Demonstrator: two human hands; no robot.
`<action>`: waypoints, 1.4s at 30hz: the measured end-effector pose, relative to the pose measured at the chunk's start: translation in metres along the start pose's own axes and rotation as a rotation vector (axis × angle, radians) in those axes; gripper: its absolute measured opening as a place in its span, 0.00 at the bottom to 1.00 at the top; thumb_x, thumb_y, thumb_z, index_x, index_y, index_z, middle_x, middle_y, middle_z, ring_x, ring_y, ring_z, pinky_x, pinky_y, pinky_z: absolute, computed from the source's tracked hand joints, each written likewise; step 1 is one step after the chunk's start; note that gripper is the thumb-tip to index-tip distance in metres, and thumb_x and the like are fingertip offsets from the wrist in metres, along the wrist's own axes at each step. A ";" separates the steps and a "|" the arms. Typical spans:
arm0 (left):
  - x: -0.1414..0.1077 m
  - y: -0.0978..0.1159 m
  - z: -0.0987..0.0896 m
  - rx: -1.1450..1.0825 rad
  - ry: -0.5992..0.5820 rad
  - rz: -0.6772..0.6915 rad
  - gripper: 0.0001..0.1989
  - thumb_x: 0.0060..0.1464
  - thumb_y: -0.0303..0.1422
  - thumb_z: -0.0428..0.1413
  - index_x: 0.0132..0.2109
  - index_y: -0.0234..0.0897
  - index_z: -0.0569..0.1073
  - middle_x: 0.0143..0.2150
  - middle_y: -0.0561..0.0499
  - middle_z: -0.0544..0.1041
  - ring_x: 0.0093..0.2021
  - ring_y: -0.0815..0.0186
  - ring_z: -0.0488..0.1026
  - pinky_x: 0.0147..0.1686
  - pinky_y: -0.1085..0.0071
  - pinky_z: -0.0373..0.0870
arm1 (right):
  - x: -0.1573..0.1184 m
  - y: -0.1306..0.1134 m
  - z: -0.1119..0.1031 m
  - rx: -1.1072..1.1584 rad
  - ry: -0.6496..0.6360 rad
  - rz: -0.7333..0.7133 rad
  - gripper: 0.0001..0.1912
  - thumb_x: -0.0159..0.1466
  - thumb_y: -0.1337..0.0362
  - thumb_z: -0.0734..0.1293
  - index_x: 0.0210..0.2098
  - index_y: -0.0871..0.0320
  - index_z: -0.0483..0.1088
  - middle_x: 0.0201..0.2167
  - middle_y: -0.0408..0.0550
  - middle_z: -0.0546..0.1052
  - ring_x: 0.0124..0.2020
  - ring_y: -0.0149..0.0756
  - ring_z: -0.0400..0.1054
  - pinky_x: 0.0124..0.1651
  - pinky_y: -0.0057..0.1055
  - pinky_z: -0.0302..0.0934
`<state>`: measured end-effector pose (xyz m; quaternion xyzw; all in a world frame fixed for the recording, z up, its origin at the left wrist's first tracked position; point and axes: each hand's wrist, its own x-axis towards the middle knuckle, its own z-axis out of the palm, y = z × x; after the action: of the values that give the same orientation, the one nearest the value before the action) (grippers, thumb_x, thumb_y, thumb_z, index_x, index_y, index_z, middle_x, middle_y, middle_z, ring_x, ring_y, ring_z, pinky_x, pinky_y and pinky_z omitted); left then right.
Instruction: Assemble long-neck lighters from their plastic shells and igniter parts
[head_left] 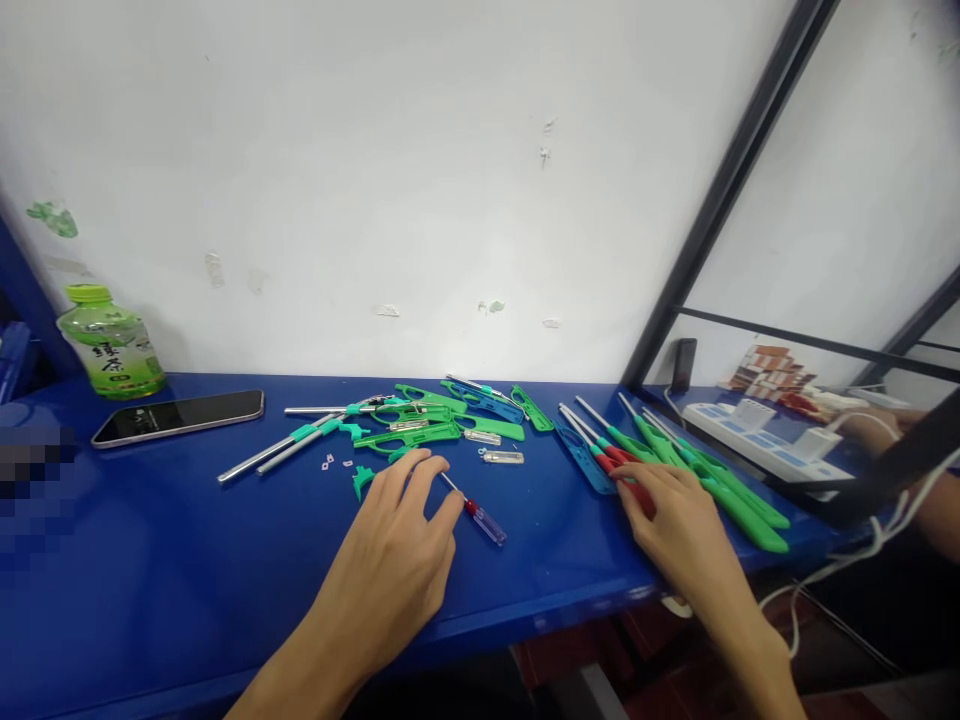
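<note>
My right hand (pixel 671 510) is closed around the handle of a red long-nosed lighter (pixel 611 458), whose metal tube points toward the wall. Around it lie several green lighters (pixel 742 512) and a blue handle shell (pixel 581 460). My left hand (pixel 401 545) rests on the table, fingers bent and apart, holding nothing that I can see. Just right of its fingertips is a screwdriver (pixel 486 522) with a transparent purple handle. Beyond that hand are green handle shells (pixel 412 434), small transparent fuel tanks (pixel 502 457), metal tubes (pixel 277 445) and a green trigger piece (pixel 362 481).
A phone (pixel 180 415) and a green-capped drink bottle (pixel 112 345) stand at the left of the blue table (pixel 187 580). At right, a black metal frame (pixel 712 220) rises beside a white power strip (pixel 757 440) and cables. Another person's arm (pixel 937 500) shows behind the frame.
</note>
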<state>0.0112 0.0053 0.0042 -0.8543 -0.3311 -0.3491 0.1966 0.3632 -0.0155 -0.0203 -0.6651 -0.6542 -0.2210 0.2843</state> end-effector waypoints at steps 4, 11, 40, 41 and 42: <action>0.000 -0.001 0.000 -0.020 -0.010 0.003 0.15 0.66 0.21 0.48 0.47 0.32 0.80 0.58 0.33 0.76 0.63 0.42 0.71 0.55 0.42 0.80 | 0.003 -0.002 -0.001 0.009 0.000 -0.013 0.16 0.73 0.56 0.62 0.44 0.54 0.81 0.47 0.55 0.85 0.52 0.55 0.74 0.57 0.54 0.66; 0.000 0.001 0.000 -0.051 -0.024 0.008 0.14 0.66 0.20 0.49 0.46 0.32 0.80 0.57 0.33 0.76 0.62 0.42 0.70 0.55 0.43 0.79 | 0.014 -0.010 -0.003 0.005 -0.039 -0.034 0.16 0.75 0.56 0.62 0.48 0.55 0.80 0.48 0.55 0.85 0.54 0.55 0.74 0.60 0.54 0.64; -0.001 0.001 0.001 -0.093 -0.089 0.020 0.14 0.66 0.20 0.48 0.47 0.32 0.79 0.56 0.35 0.76 0.60 0.44 0.71 0.52 0.45 0.79 | 0.095 -0.057 -0.011 -0.006 -0.283 -0.269 0.15 0.75 0.57 0.66 0.54 0.57 0.78 0.52 0.56 0.84 0.56 0.51 0.76 0.63 0.45 0.66; -0.001 0.001 0.001 -0.094 -0.091 0.020 0.14 0.66 0.20 0.48 0.47 0.33 0.78 0.55 0.35 0.76 0.60 0.44 0.71 0.52 0.45 0.79 | 0.108 -0.063 -0.007 -0.012 -0.324 -0.305 0.15 0.75 0.58 0.67 0.56 0.57 0.78 0.53 0.56 0.83 0.57 0.50 0.76 0.63 0.44 0.66; -0.002 0.001 0.002 -0.093 -0.092 0.019 0.14 0.66 0.20 0.48 0.47 0.33 0.78 0.55 0.35 0.76 0.60 0.45 0.71 0.52 0.46 0.79 | 0.120 -0.070 -0.001 -0.021 -0.360 -0.335 0.15 0.74 0.59 0.68 0.57 0.58 0.77 0.54 0.57 0.82 0.57 0.50 0.75 0.63 0.44 0.67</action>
<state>0.0118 0.0048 0.0019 -0.8808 -0.3150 -0.3225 0.1446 0.2991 0.0723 0.0666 -0.5791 -0.7930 -0.1499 0.1155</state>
